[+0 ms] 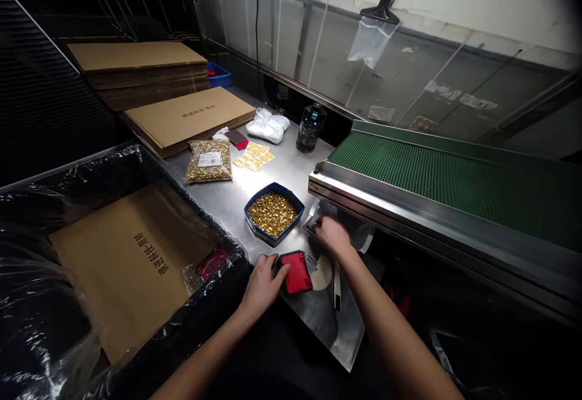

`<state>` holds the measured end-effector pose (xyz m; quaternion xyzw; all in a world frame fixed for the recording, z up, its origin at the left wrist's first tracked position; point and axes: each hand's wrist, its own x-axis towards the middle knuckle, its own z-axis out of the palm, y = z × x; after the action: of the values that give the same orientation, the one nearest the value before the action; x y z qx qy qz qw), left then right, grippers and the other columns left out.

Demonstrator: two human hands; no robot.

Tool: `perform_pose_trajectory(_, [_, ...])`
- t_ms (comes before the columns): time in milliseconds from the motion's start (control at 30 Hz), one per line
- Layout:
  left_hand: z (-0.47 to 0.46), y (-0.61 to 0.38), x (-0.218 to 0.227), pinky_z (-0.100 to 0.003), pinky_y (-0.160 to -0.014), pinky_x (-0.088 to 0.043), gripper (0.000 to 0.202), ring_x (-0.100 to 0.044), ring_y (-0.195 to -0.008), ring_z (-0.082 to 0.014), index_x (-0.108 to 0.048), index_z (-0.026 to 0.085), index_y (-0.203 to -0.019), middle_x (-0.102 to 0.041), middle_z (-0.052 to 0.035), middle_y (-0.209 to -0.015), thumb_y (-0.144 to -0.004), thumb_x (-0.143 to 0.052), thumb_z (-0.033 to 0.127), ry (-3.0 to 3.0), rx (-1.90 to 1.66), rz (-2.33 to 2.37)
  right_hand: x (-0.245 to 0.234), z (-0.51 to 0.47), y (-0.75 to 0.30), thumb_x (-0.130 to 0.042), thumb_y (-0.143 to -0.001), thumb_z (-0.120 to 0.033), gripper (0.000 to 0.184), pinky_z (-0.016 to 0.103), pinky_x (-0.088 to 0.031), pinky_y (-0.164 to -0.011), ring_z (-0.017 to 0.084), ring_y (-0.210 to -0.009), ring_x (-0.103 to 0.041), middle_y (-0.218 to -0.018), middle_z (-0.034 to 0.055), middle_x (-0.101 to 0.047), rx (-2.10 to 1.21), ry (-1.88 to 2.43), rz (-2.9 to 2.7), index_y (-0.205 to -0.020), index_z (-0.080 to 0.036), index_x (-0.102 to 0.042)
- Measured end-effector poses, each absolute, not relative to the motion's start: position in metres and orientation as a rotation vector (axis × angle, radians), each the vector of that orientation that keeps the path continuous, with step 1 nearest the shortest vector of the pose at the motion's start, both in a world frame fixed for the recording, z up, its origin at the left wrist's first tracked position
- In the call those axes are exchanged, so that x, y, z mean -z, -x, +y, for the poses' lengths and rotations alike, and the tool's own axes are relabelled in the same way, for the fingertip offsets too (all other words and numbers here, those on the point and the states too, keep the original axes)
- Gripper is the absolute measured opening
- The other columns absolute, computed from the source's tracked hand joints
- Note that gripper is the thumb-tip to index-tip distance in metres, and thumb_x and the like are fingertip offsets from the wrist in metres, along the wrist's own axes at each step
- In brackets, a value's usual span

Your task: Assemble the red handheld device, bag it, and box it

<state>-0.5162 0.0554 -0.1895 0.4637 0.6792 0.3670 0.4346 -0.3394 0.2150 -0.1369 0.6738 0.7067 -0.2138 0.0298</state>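
Note:
My left hand (264, 283) rests on the steel table, its fingers curled against the left edge of a small red pad in a black case (296, 273). My right hand (333, 235) reaches under the lip of the conveyor, fingers bent down onto a clear plastic bag (359, 230); what it grips, if anything, is hidden. Just behind both hands stands a blue tray (274, 213) filled with small gold pieces. A black-handled tool (337, 279) lies on the table beside my right forearm.
A green conveyor belt (436, 170) runs along the right. At left a plastic-lined bin (91, 254) holds brown cardboard. Farther back lie a bag of gold pieces (208, 161), yellow sticker sheets (253, 156), a white bundle (267, 125), a dark bottle (311, 127) and stacked flat cartons (186, 115).

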Motion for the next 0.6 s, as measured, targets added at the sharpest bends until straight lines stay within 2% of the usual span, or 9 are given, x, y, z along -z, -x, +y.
perform_pose_trajectory(133, [0.025, 0.518, 0.180, -0.035, -0.083, -0.048, 0.043, -0.061, -0.085, -0.0232, -0.066, 0.020, -0.123, -0.063, -0.0085, -0.104, -0.095, -0.054, 0.050, -1.154, -0.973, 1.687, 0.146, 0.220, 0.333, -0.061, -0.099, -0.037, 0.028, 0.041, -0.057, -0.088, 0.020, -0.100, -0.067, -0.118, 0.0079, -0.067, 0.611, -2.003, 2.151, -0.119, -0.017, -0.064])
perform_pose_trajectory(267, [-0.012, 0.517, 0.175, -0.029, -0.068, -0.046, 0.033, -0.060, -0.078, -0.0216, -0.071, 0.023, -0.110, -0.066, -0.0059, -0.092, -0.095, -0.056, 0.049, -1.075, -0.933, 1.598, 0.158, 0.234, 0.331, -0.062, -0.099, -0.036, 0.030, 0.043, -0.056, -0.091, 0.022, -0.106, -0.065, -0.124, 0.0097, -0.064, 0.557, -2.029, 2.107, -0.122, -0.017, -0.063])
perform_pose_trajectory(400, [-0.036, 0.514, 0.181, -0.027, -0.064, -0.042, 0.032, -0.059, -0.075, -0.0204, -0.073, 0.023, -0.101, -0.069, -0.0051, -0.086, -0.095, -0.056, 0.050, -1.035, -0.817, 1.528, 0.168, 0.251, 0.333, -0.063, -0.098, -0.036, 0.030, 0.042, -0.058, -0.088, 0.021, -0.103, -0.066, -0.122, 0.0088, -0.065, 0.616, -2.053, 2.035, -0.122, -0.017, -0.063])
perform_pose_trajectory(600, [-0.048, 0.518, 0.180, -0.027, -0.066, -0.042, 0.033, -0.059, -0.075, -0.0201, -0.072, 0.023, -0.098, -0.069, -0.0044, -0.084, -0.096, -0.054, 0.049, -1.010, -0.761, 1.518, 0.158, 0.244, 0.327, -0.061, -0.099, -0.036, 0.028, 0.041, -0.057, -0.088, 0.020, -0.101, -0.067, -0.119, 0.0084, -0.066, 0.623, -2.183, 2.031, -0.119, -0.017, -0.064])
